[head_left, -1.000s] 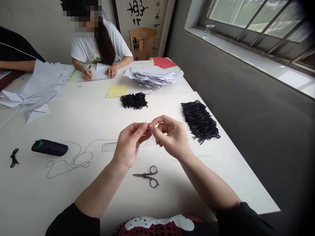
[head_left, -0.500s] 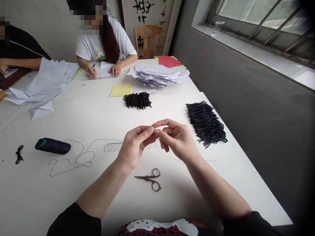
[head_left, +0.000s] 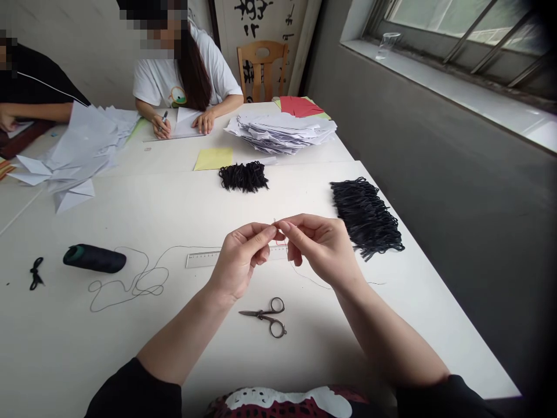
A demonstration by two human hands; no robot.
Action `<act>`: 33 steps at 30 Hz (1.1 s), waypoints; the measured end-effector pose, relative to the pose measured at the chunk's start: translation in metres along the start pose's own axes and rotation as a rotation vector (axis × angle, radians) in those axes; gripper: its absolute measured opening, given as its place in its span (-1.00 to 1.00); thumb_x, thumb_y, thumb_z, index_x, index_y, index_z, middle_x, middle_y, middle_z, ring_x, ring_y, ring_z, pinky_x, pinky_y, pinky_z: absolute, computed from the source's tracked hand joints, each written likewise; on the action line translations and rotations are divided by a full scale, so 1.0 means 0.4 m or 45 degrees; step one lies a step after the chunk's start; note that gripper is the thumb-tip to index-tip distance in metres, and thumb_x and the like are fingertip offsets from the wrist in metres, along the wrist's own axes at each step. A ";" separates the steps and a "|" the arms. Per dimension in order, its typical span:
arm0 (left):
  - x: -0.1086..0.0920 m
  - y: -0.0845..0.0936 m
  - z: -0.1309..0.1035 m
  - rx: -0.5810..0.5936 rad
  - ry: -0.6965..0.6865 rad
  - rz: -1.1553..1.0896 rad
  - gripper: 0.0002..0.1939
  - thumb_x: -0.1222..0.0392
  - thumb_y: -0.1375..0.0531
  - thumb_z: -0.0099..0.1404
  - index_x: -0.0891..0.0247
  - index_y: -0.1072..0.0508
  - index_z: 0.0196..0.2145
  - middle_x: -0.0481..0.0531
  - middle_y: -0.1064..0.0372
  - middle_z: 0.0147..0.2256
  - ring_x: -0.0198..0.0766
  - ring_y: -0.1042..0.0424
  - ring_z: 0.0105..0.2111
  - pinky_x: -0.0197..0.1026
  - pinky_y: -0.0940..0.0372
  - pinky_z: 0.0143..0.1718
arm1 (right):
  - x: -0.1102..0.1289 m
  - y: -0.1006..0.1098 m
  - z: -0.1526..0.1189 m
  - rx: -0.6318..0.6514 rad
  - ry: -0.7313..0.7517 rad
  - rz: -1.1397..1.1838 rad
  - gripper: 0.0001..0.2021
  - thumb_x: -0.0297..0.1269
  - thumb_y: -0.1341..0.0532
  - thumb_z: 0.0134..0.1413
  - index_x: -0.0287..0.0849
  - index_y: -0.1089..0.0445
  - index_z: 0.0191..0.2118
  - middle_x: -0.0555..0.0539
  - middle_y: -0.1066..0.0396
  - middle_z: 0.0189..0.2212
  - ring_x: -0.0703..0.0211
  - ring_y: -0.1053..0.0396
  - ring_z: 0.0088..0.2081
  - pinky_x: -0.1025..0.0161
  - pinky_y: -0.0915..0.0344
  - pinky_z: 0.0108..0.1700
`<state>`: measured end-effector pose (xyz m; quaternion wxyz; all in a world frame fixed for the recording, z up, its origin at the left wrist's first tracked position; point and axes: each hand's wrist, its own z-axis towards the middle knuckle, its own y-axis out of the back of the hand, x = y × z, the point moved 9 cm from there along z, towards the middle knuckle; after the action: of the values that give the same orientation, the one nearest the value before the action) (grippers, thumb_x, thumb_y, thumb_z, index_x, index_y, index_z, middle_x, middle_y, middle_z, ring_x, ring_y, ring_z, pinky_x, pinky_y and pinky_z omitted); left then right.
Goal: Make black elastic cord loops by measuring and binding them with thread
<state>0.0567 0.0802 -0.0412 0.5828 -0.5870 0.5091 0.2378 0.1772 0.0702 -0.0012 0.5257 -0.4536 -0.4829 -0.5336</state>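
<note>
We're pinching fine dark thread (head_left: 138, 284) in left grip (head_left: 237, 258) and right grip (head_left: 325, 249), well in from the near edge of the counter (head_left: 209, 360), scissors (head_left: 261, 314) nearer that edge, bundled black cords (head_left: 368, 217) by the right edge.

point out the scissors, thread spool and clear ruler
Scissors (head_left: 261, 314): head view, on the pivot.
Thread spool (head_left: 96, 259): head view, on the dark windings.
Clear ruler (head_left: 202, 259): head view, on its left end section.
</note>
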 end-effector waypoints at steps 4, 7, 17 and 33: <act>-0.007 0.007 0.002 -0.009 -0.061 0.098 -0.87 0.14 -0.34 0.16 0.25 -0.58 -0.44 -0.03 -0.49 -0.44 -0.53 -0.13 -0.62 -0.37 -0.07 -0.56 | -0.008 -0.001 0.004 0.028 -0.044 0.033 -0.70 -0.08 -0.34 0.06 -0.28 -0.53 -0.36 0.00 -0.38 -0.65 0.39 -0.23 -0.70 0.43 -0.19 -0.68; -0.009 0.010 0.003 -0.003 -0.100 0.156 -0.87 0.15 -0.31 0.19 0.26 -0.57 -0.44 -0.04 -0.48 -0.46 -0.51 -0.14 -0.61 -0.36 -0.08 -0.55 | -0.018 -0.005 0.008 0.048 -0.063 0.091 -0.72 -0.11 -0.36 0.04 -0.28 -0.54 -0.35 0.00 -0.39 -0.65 0.40 -0.21 -0.71 0.42 -0.15 -0.69; -0.010 -0.030 -0.012 0.135 -0.162 0.055 -0.81 0.09 -0.19 0.33 0.27 -0.44 -0.34 0.01 -0.42 -0.35 -0.28 -0.42 -0.28 -0.19 -0.29 -0.14 | -0.026 0.001 0.004 -0.002 -0.086 0.091 -0.74 -0.12 -0.35 0.07 -0.26 -0.50 -0.37 0.07 -0.30 -0.76 0.43 -0.16 -0.73 0.45 -0.15 -0.64; -0.057 -0.007 -0.030 -0.033 -0.415 0.442 -0.75 0.09 -0.18 0.36 0.25 -0.48 -0.42 -0.19 0.07 -0.68 -0.44 0.12 -0.65 -0.27 0.09 -0.61 | -0.038 -0.017 -0.001 -0.049 -0.100 0.151 -0.71 -0.08 -0.31 0.13 -0.25 -0.50 -0.35 0.05 -0.32 -0.75 0.41 -0.20 -0.74 0.45 -0.15 -0.65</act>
<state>0.0469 0.0758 -0.0174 0.6002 -0.4520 0.4984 0.4326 0.1711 0.0718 -0.0167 0.5281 -0.5119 -0.4652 -0.4925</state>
